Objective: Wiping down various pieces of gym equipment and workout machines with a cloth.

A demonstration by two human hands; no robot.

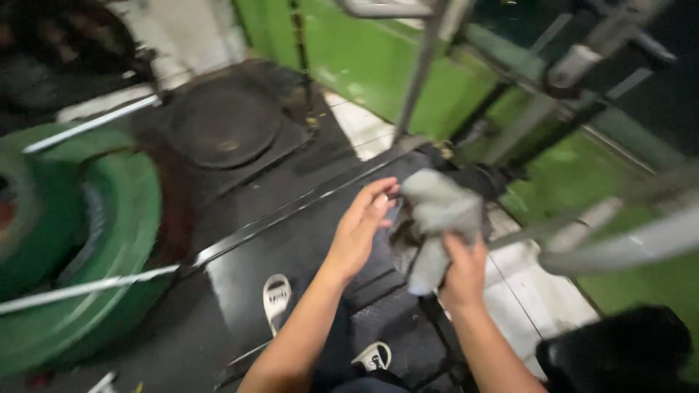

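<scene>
Our two forearms come up from the bottom edge, closest to us, and below them we count two white slippers [276, 298] on the dark floor [240, 269], so we are standing over this spot and looking down.

Going by size, we see first the green machine frame [408, 69] across the top, with several grey metal bars slanting in front of it; motion blur keeps us from counting them. At far left sits one large green ring-shaped part [109, 240], crossed by two thin pale rods. Behind it lies one dark round plate [222, 127] on a dark base, flat on the floor, likely set there out of the way.

Then comes the grey cloth [437, 218], a single crumpled piece held up between our hands, just in front of a dark machine part [477, 178]. Our right hand [464, 273] is closed around the cloth's lower end, fingers wrapped on it, which keeps the rest hanging free above. Our left hand [364, 229] is spread open, fingers straight and loose, its fingertips just beside the cloth's upper left edge; whether they touch it we cannot tell. It grips nothing.
</scene>
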